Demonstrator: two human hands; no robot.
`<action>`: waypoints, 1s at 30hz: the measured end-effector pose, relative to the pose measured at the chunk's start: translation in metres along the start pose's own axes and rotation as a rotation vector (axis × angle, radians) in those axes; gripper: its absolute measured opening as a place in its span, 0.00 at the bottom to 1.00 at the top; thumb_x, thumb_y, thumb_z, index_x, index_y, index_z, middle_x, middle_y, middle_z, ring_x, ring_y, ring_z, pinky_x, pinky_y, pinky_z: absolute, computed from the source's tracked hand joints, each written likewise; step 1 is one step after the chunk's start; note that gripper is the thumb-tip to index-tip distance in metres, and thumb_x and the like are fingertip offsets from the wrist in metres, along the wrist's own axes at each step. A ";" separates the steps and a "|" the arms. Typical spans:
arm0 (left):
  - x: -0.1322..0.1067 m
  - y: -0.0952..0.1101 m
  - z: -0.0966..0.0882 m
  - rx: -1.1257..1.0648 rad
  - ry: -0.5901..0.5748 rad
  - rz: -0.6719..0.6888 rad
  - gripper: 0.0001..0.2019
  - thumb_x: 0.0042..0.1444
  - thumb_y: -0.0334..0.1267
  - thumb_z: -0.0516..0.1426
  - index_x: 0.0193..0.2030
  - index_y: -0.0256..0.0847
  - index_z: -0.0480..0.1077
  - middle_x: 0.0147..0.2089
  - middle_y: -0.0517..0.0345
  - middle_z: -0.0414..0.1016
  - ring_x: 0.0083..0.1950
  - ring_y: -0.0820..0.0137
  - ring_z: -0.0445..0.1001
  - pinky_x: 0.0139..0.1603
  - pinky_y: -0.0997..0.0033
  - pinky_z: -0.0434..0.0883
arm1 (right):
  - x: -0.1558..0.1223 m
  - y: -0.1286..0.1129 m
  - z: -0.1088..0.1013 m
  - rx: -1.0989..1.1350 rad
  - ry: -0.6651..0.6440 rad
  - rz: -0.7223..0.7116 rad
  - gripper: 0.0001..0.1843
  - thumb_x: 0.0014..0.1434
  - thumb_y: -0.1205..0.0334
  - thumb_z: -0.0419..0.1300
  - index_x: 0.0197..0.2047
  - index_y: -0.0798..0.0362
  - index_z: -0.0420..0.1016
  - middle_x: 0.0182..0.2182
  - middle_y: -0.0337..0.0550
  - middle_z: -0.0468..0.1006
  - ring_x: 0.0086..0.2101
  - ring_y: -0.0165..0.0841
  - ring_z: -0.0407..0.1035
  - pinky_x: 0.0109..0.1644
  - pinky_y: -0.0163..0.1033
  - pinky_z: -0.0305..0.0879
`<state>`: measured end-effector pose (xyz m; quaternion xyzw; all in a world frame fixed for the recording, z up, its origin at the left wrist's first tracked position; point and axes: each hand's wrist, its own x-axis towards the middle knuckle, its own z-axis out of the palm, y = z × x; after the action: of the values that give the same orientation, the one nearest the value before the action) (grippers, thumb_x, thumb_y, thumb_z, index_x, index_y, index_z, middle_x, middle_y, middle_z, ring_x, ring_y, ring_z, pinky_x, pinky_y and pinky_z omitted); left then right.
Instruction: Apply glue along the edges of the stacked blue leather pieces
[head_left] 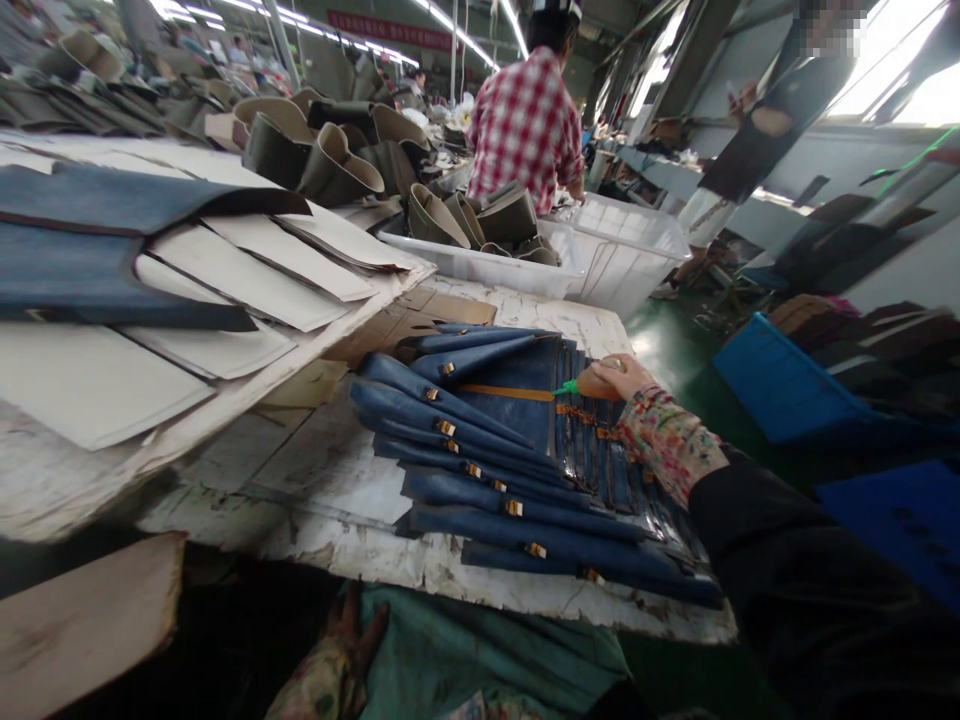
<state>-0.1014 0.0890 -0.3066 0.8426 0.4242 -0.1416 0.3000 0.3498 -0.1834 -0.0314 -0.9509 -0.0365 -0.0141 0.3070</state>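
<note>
Blue pieces (525,460): fanned and overlapping on the table (345,500).
Right hand (626,378): closed round a tan bottle (595,382).
Green nozzle (566,387): at the end of an orange stripe (506,392) on one piece; contact too small to tell. Probably applying the bottle's contents.
Nozzle's next move: calls for a steady tip, away from the clasps (514,508).
Left hand (352,635): fingers spread, against green cloth (450,650).

Green-tipped bottle (591,383) part-hidden in right grip (627,374).

Ceiling tubes (457,37) bright; windows (881,62) blown out; floor (654,342) glaring; lower left dim; edges stretched, soft
</note>
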 end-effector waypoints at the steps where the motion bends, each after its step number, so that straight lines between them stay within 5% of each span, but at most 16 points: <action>1: 0.000 -0.001 0.000 -0.009 -0.005 0.007 0.36 0.55 0.54 0.38 0.63 0.28 0.46 0.62 0.32 0.48 0.62 0.47 0.54 0.61 0.59 0.56 | -0.003 0.000 0.000 0.009 -0.002 -0.016 0.26 0.44 0.44 0.60 0.42 0.52 0.70 0.39 0.45 0.72 0.42 0.39 0.66 0.48 0.44 0.62; 17: 0.005 -0.006 0.007 -0.007 0.028 0.004 0.37 0.53 0.55 0.41 0.63 0.29 0.46 0.61 0.35 0.50 0.62 0.49 0.54 0.60 0.59 0.56 | -0.032 0.000 -0.002 -0.026 0.015 -0.085 0.24 0.47 0.48 0.60 0.45 0.53 0.70 0.39 0.45 0.72 0.39 0.36 0.66 0.47 0.42 0.62; 26: -0.001 0.000 0.002 -0.045 0.037 0.006 0.36 0.55 0.53 0.41 0.64 0.27 0.47 0.61 0.32 0.49 0.61 0.45 0.54 0.60 0.56 0.56 | -0.056 0.018 -0.001 0.106 -0.337 0.052 0.19 0.48 0.51 0.61 0.40 0.55 0.69 0.35 0.45 0.72 0.37 0.36 0.67 0.40 0.39 0.64; 30: -0.005 0.008 -0.008 0.057 0.049 0.026 0.35 0.57 0.52 0.38 0.63 0.23 0.48 0.59 0.31 0.54 0.59 0.47 0.59 0.58 0.58 0.59 | -0.062 0.014 -0.004 0.119 -0.270 0.115 0.17 0.49 0.53 0.61 0.40 0.54 0.69 0.34 0.43 0.72 0.36 0.34 0.67 0.36 0.36 0.64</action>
<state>-0.0980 0.0879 -0.2948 0.8595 0.4163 -0.1292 0.2671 0.2894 -0.2007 -0.0394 -0.9248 -0.0237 0.1339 0.3552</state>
